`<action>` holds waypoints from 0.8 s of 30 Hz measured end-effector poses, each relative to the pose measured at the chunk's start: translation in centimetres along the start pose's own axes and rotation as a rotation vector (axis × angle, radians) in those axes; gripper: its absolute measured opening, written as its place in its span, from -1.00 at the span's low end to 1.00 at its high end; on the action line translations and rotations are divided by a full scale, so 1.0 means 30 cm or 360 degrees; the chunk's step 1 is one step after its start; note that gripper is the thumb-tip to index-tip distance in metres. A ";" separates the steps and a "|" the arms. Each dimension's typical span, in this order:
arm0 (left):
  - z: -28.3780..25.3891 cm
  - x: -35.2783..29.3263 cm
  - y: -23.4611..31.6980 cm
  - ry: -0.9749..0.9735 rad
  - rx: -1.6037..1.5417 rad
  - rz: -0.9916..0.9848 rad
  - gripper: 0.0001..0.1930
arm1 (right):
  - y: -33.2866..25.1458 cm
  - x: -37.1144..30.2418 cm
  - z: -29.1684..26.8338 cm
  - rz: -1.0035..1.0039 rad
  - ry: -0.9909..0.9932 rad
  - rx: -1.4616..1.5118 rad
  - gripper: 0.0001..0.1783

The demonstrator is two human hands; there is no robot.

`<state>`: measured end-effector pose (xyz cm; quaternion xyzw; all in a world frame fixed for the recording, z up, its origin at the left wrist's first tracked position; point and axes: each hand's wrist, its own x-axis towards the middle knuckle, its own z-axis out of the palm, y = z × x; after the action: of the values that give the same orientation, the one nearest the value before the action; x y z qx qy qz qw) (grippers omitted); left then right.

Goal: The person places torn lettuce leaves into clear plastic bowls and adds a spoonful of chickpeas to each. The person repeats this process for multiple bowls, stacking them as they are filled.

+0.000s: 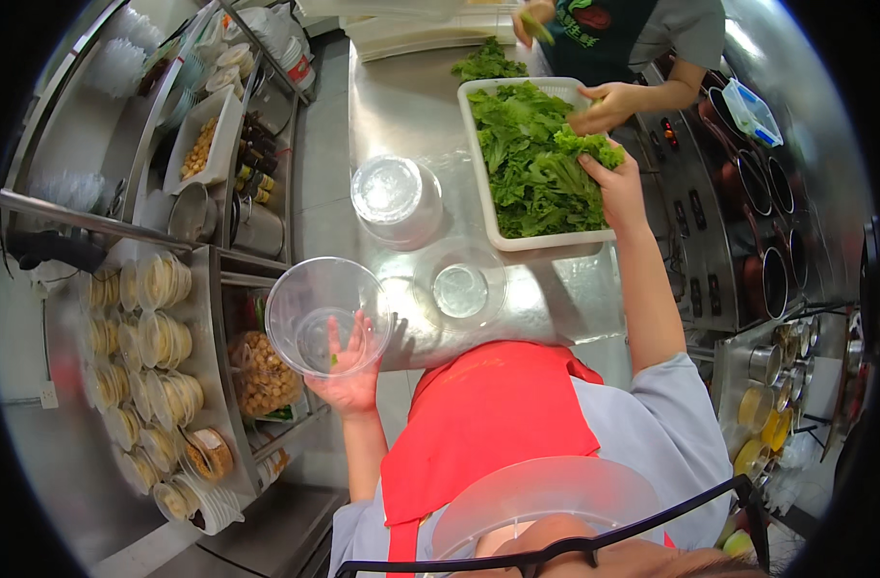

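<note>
My left hand (348,387) supports a clear round plastic bowl (326,276) from beneath, its fingers showing through the wall. A small green scrap shows by the fingers; otherwise the bowl looks empty. Out to the right, my right hand (623,193) grips some lettuce leaves (567,173) at the right side of a white rectangular tray (554,241). Green leaf lettuce (517,125) fills that tray. Between my hands, another clear bowl (459,291) rests on the steel table, and an upturned stack of clear bowls (398,202) stands behind it.
Across the tray, a co-worker's hand (602,106) reaches over the lettuce; the other hand (533,24) holds something green. Loose lettuce (488,64) lies beyond the tray. Shelves with lidded tubs (166,337) line the left; a counter with dark-rimmed pots (773,281) stands right.
</note>
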<state>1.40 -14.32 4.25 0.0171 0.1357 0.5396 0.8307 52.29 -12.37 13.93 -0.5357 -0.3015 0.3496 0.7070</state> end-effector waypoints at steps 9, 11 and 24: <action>0.041 -0.004 0.047 0.0071 -0.0182 0.0052 0.22 | 0.259 -0.404 0.371 -0.1420 -0.1100 -0.1506 -0.62; 0.045 -0.005 0.056 0.0069 -0.0195 0.0045 0.21 | 0.343 -0.426 0.359 -0.1367 -0.1339 -0.1778 -0.74; 0.048 -0.026 0.057 -0.0049 -0.0153 0.0069 0.14 | 0.277 0.035 -0.085 -0.0191 -0.0094 -0.1613 -0.71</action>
<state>-0.07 -14.15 6.11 -0.0117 0.0963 0.5630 0.8208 53.52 -11.40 5.30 -0.7830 -0.4833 0.1332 0.3683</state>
